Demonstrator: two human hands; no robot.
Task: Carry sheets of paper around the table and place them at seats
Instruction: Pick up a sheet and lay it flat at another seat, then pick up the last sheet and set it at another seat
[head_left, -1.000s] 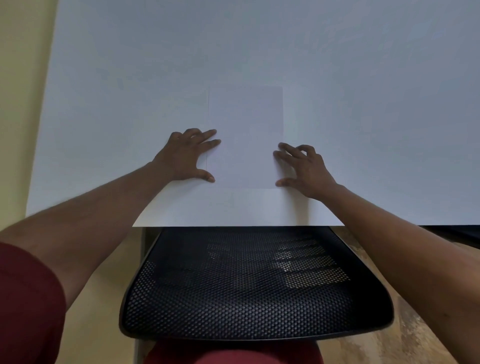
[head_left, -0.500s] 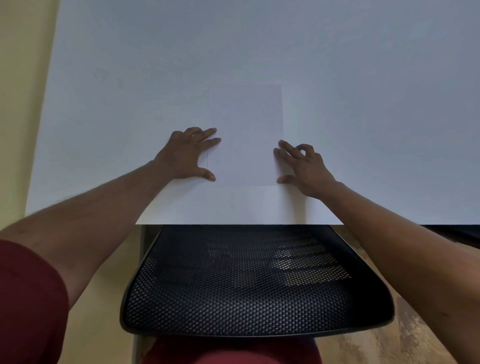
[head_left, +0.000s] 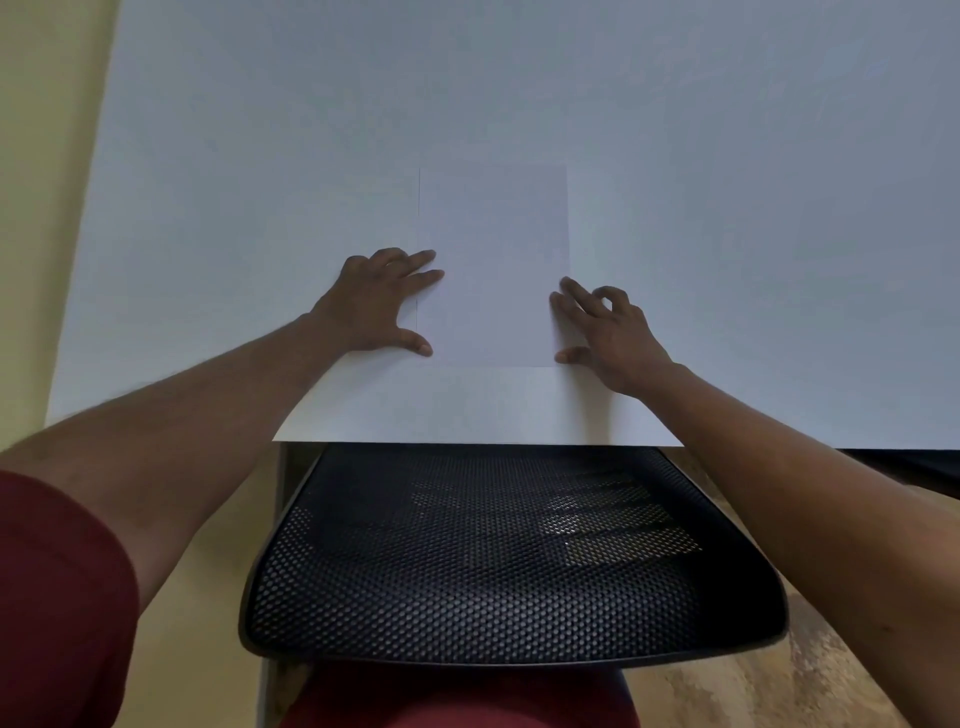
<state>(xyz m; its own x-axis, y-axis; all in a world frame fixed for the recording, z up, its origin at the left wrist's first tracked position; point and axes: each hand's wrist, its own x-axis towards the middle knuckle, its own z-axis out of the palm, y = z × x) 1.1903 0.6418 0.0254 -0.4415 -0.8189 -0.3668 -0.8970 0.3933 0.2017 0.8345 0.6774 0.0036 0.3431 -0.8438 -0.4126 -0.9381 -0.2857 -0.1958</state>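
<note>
Step in hand: the placing of one sheet of paper (head_left: 493, 265) at this seat; I judge it is the last squaring of the sheet, not a new pick.
Sheet: it lies flat on the white table (head_left: 208, 156), between the two hands, with its near edge a little back from the table edge and in line with the black mesh chair (head_left: 509, 561) below.
Left hand (head_left: 382, 304): released, nothing is grasped; the fingers are nearly straight and their tips lie on the left edge of the sheet, the thumb at its near left corner.
Right hand (head_left: 605, 327): also holding nothing; two fingers reach to the right edge of the sheet and the thumb is at the near right corner, while the other fingers are loosely bent beside it.
Other sheets: none is seen near either hand, so I cannot tell where the supply is.
Next move, as I judge: to lift both hands straight up so the light sheet does not slide, then to go to another seat.
Risk: a dragging fingertip may turn the sheet.
</note>
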